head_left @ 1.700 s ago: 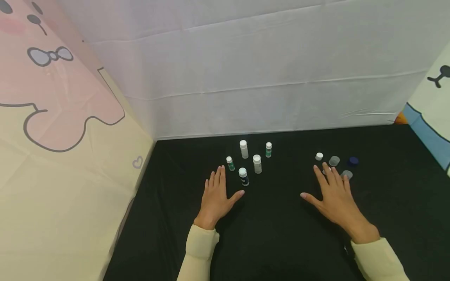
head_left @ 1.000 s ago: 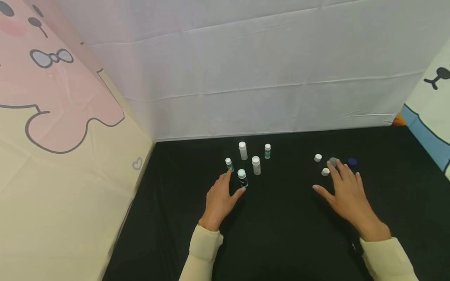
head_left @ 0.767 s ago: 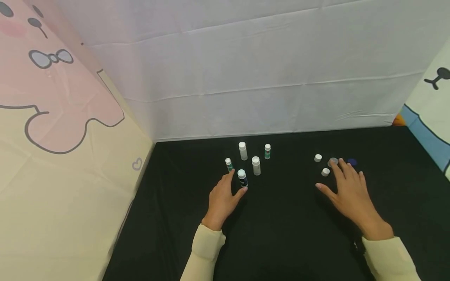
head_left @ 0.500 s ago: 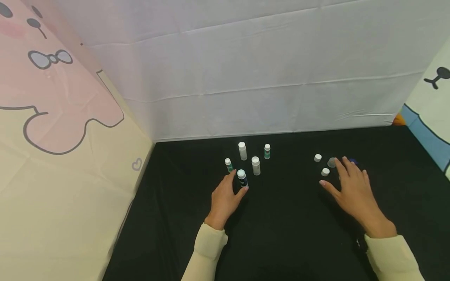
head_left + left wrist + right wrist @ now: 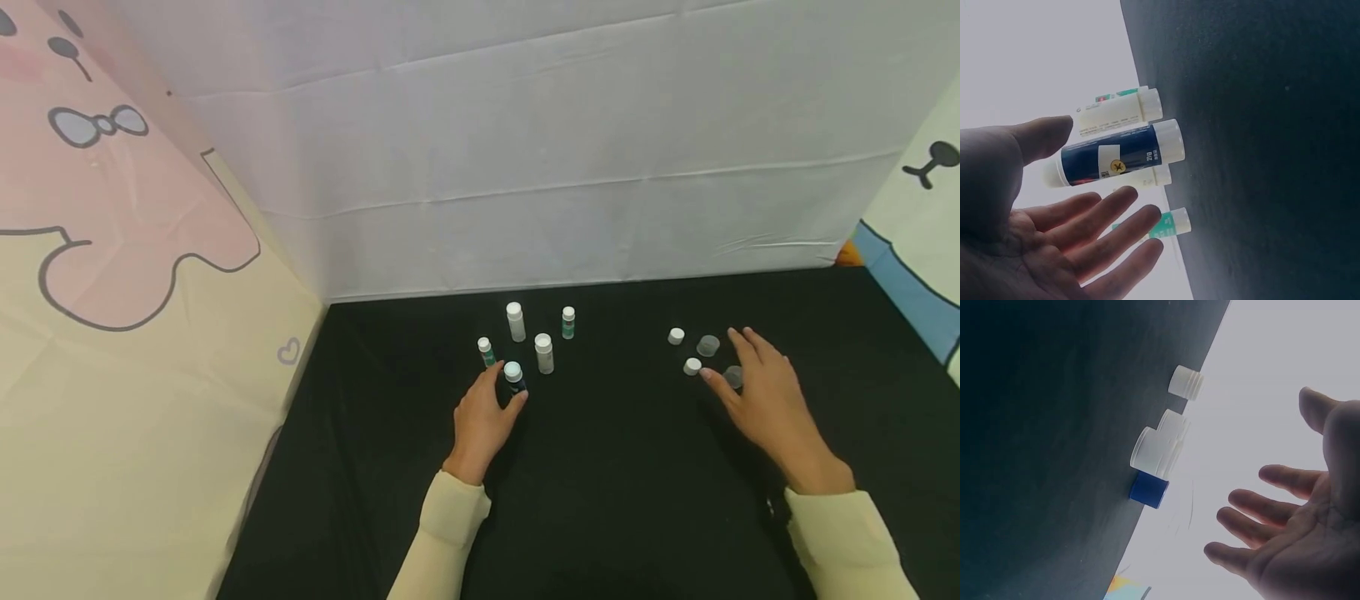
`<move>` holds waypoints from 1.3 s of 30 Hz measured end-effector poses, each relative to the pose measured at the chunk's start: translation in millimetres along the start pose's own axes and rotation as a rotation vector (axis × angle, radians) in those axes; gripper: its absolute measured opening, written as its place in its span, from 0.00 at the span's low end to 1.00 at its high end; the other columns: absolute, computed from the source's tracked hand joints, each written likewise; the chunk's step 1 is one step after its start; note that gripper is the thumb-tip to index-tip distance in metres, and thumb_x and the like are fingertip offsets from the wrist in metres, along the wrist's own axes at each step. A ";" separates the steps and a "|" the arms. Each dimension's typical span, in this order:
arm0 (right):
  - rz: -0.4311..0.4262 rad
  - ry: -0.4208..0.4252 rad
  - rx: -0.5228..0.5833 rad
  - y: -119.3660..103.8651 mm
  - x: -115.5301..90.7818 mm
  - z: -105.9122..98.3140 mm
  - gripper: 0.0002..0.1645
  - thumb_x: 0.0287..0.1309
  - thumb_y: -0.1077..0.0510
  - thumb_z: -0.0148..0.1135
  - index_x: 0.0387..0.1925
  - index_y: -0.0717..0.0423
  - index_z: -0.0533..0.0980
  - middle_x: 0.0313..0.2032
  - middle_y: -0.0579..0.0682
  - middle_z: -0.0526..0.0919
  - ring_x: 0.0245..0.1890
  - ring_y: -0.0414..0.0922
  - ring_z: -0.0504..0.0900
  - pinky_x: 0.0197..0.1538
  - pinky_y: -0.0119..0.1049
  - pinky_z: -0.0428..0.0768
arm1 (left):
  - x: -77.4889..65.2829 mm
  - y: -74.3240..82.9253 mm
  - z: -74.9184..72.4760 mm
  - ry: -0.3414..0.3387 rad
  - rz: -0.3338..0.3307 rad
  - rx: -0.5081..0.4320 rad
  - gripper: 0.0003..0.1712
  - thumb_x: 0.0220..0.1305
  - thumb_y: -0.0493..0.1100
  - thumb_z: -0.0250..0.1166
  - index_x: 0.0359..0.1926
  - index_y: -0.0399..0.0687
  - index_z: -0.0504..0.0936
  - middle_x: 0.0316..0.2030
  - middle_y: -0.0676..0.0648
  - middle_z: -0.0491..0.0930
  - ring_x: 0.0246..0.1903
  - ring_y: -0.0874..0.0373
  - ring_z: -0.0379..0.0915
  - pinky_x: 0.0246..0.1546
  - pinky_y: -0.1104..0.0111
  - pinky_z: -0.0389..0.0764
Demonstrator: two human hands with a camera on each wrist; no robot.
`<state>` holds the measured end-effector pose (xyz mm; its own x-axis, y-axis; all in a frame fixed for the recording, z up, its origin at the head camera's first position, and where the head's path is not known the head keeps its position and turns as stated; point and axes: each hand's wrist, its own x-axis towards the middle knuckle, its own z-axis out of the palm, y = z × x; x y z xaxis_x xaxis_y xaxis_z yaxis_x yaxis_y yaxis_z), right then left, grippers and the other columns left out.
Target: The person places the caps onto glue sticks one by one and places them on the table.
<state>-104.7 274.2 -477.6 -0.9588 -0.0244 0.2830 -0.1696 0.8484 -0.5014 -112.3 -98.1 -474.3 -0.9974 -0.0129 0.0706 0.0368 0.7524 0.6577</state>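
Observation:
My left hand (image 5: 480,421) has its thumb and fingers spread at the near side of a dark blue-labelled glue stick (image 5: 514,379), which stands upright. In the left wrist view this glue stick (image 5: 1113,155) shows between thumb and fingers, with gaps around it. Behind it stand two white glue sticks, one nearer (image 5: 544,354) and one farther, plus a small green-labelled glue stick (image 5: 487,353) by my fingertips. My right hand (image 5: 776,408) hovers, fingers apart and holding nothing, beside loose caps. The blue cap (image 5: 1149,490) appears in the right wrist view; my hand hides it in the head view.
Two white caps, one farther (image 5: 677,336) and one nearer, and two clear caps, one farther (image 5: 708,346) and one nearer, lie on the black tabletop (image 5: 600,467). Another green-labelled glue stick (image 5: 567,323) stands at the back. A white cloth wall (image 5: 480,167) borders the far edge.
My left hand has moved right and its thumb and fingers now flank the dark blue glue stick. My right hand has shifted right, uncovering the white and clear caps and covering the blue cap.

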 end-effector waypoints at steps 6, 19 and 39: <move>0.008 -0.005 0.005 5.8 5.5 -1.8 0.41 0.73 0.59 0.65 0.73 0.81 0.58 0.70 0.84 0.60 0.69 0.82 0.60 0.72 0.77 0.54 | 2.8 1.2 2.5 0.012 -0.010 -0.009 0.32 0.69 0.46 0.74 0.70 0.42 0.77 0.64 0.37 0.82 0.63 0.39 0.80 0.58 0.38 0.79; 0.100 -0.086 -0.012 20.0 17.1 -8.4 0.38 0.76 0.60 0.59 0.73 0.81 0.57 0.71 0.83 0.59 0.68 0.82 0.60 0.71 0.77 0.55 | 4.8 1.8 4.9 0.033 -0.018 -0.031 0.29 0.67 0.43 0.75 0.66 0.42 0.80 0.61 0.37 0.84 0.60 0.39 0.82 0.56 0.39 0.80; 0.241 -0.069 -0.011 29.4 29.4 -8.0 0.30 0.74 0.65 0.57 0.69 0.80 0.64 0.66 0.83 0.65 0.64 0.81 0.66 0.65 0.78 0.64 | 4.9 2.2 8.9 0.055 -0.018 -0.038 0.24 0.67 0.41 0.75 0.61 0.41 0.84 0.57 0.39 0.86 0.56 0.41 0.84 0.54 0.41 0.82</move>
<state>-136.0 302.7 -477.5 -0.9847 0.1432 0.0994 0.0677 0.8396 -0.5389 -117.7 -90.6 -479.2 -0.9931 -0.0631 0.0992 0.0224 0.7265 0.6868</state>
